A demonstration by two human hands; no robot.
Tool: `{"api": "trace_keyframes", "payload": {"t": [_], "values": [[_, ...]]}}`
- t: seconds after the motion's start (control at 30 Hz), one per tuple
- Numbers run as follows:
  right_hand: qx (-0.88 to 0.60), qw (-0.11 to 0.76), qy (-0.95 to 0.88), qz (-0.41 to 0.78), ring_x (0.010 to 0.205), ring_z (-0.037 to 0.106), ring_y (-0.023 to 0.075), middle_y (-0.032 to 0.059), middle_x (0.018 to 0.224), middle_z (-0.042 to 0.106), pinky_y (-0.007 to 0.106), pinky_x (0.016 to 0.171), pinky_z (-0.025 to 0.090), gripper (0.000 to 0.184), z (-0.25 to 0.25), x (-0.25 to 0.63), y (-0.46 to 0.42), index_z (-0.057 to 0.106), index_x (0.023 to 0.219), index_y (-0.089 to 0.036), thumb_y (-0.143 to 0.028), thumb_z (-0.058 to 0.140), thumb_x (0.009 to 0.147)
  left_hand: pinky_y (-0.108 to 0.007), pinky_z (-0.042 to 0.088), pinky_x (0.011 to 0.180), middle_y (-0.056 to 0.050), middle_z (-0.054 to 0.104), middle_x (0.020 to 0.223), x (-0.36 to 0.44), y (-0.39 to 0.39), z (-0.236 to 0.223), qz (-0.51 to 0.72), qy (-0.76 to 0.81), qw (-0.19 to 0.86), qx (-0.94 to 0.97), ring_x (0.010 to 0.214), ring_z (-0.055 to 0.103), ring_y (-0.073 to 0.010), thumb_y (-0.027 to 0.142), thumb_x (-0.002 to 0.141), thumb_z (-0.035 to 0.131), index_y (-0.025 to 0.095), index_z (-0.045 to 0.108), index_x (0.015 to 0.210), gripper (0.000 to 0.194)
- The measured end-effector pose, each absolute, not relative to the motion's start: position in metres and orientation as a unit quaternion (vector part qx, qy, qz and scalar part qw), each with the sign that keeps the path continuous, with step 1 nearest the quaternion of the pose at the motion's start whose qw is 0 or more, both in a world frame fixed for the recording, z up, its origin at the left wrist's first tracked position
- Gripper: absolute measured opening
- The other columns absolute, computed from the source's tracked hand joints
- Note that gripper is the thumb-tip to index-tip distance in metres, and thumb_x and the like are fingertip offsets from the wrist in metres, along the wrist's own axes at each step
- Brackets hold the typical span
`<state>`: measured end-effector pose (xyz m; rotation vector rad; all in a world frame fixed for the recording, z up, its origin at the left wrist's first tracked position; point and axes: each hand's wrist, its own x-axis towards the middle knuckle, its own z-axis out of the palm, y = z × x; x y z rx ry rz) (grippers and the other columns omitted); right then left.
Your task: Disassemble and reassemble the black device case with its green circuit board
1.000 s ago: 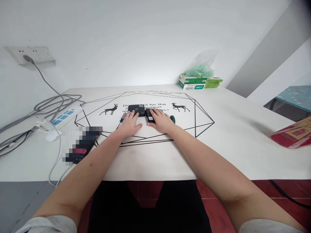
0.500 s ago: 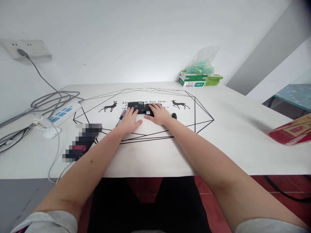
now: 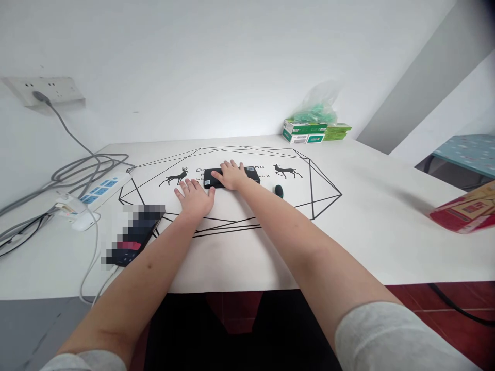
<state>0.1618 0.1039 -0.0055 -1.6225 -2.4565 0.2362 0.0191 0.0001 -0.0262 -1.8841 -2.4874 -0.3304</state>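
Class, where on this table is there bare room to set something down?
Between the right forearm and red package; also between that and the left forearm. Crowded: left, with power strip, cables and phone; middle, where the right hand partly covers black boxes beside the left hand.

The boxes (image 3: 254,175) are black, the tabletop (image 3: 232,257) white with black deer (image 3: 286,170) and lines (image 3: 311,190), the cartons (image 3: 309,128) green-and-white.

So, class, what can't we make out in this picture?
All in the head view:
Black boxes: their middle stretch, under the right hand.
Printed slogan: middle hidden by the boxes and hand.
Phone screen: blurred by pixelation.
Red package: cut off by the picture's right edge.
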Motion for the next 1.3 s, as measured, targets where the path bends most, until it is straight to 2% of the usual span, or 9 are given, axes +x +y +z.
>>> {"api": "trace_keyframes", "payload": {"t": [0.2,0.33,0.5,0.57,0.73,0.9,1.03,1.17,1.3], "values": [[-0.502,0.052,-0.859,0.085,0.167,0.039,0.0430,0.0263,0.175,0.047,0.070,0.140,0.011,0.079,-0.001,0.125,0.105,0.044,0.167,-0.007,-0.062,0.028,0.112,-0.074,0.009,0.137,-0.028,0.036,0.179,0.014,0.002,-0.026,-0.238,-0.771,0.014,-0.591,0.171,0.024,-0.0469,0.049,0.114,0.030,0.002,0.044,0.170,0.074],[-0.464,0.020,-0.882,0.074,0.161,0.046,0.0480,0.0305,0.171,0.049,0.067,0.135,0.029,0.079,0.003,0.133,0.088,0.048,0.163,-0.005,-0.060,0.045,0.108,-0.073,0.010,0.137,-0.026,0.045,0.175,0.011,0.001,-0.028,-0.363,-0.702,0.034,-0.611,0.167,0.032,-0.0442,0.047,0.115,0.032,0.008,0.053,0.164,0.066],[-0.368,0.007,-0.926,0.088,0.148,0.057,0.0503,0.0287,0.156,0.062,0.061,0.124,0.048,0.108,0.013,0.160,0.048,0.054,0.158,-0.007,-0.068,0.086,0.076,-0.058,0.034,0.132,-0.019,0.067,0.151,0.006,-0.003,-0.028,-0.512,-0.572,0.044,-0.639,0.148,0.055,-0.0340,0.053,0.117,0.017,0.018,0.062,0.150,0.065],[-0.357,0.052,-0.924,0.129,0.151,0.055,0.0496,0.0275,0.160,0.058,0.064,0.127,0.045,0.122,0.018,0.176,0.031,0.040,0.169,-0.011,-0.064,0.091,0.072,-0.054,0.041,0.128,-0.018,0.066,0.149,0.004,-0.006,-0.026,-0.535,-0.552,0.021,-0.640,0.145,0.057,-0.0318,0.056,0.118,0.011,0.020,0.060,0.150,0.069],[-0.337,0.270,-0.819,0.379,0.166,0.038,0.0376,0.0187,0.179,0.033,0.058,0.133,0.042,0.132,0.021,0.225,0.006,0.018,0.177,-0.026,-0.051,0.091,0.070,-0.049,0.041,0.130,-0.018,0.042,0.176,0.007,-0.018,-0.021,-0.422,-0.482,-0.130,-0.757,0.162,0.042,-0.0328,0.075,0.112,0.018,0.020,0.030,0.175,0.084],[-0.299,0.352,-0.687,0.561,0.149,0.058,0.0338,0.0158,0.173,0.041,0.053,0.123,0.056,0.136,0.000,0.250,0.003,0.033,0.166,-0.034,-0.065,0.101,0.053,-0.054,0.031,0.137,-0.022,0.028,0.182,0.024,-0.027,-0.017,-0.291,-0.384,-0.243,-0.842,0.169,0.029,-0.0428,0.076,0.081,0.081,0.016,0.009,0.182,0.138],[-0.305,0.294,-0.754,0.502,0.150,0.059,0.0372,0.0173,0.168,0.052,0.056,0.127,0.051,0.125,0.005,0.271,0.015,0.050,0.156,-0.027,-0.075,0.101,0.051,-0.054,0.031,0.137,-0.018,0.030,0.182,0.028,-0.035,-0.009,-0.251,-0.418,-0.235,-0.841,0.167,0.031,-0.0418,0.058,0.083,0.081,0.019,0.007,0.184,0.130],[-0.606,0.313,-0.709,0.182,0.132,0.071,0.0417,0.0262,0.149,0.067,0.063,0.117,0.055,0.068,0.018,0.308,0.033,0.070,0.130,-0.017,-0.075,0.066,0.095,-0.059,0.031,0.135,-0.017,0.031,0.182,0.026,-0.042,-0.001,-0.146,-0.439,-0.215,-0.860,0.165,0.031,-0.0475,0.069,0.082,0.080,0.021,0.024,0.182,0.125],[-0.723,0.150,-0.651,0.176,0.083,0.081,0.0368,0.0251,0.115,0.079,0.060,0.084,0.067,0.075,0.010,0.331,0.042,0.065,0.139,-0.012,-0.058,0.085,0.083,-0.058,0.030,0.134,-0.018,0.041,0.179,0.031,-0.043,0.003,-0.087,-0.430,-0.183,-0.880,0.160,0.037,-0.0476,0.070,0.083,0.078,0.017,0.040,0.176,0.114]]}}
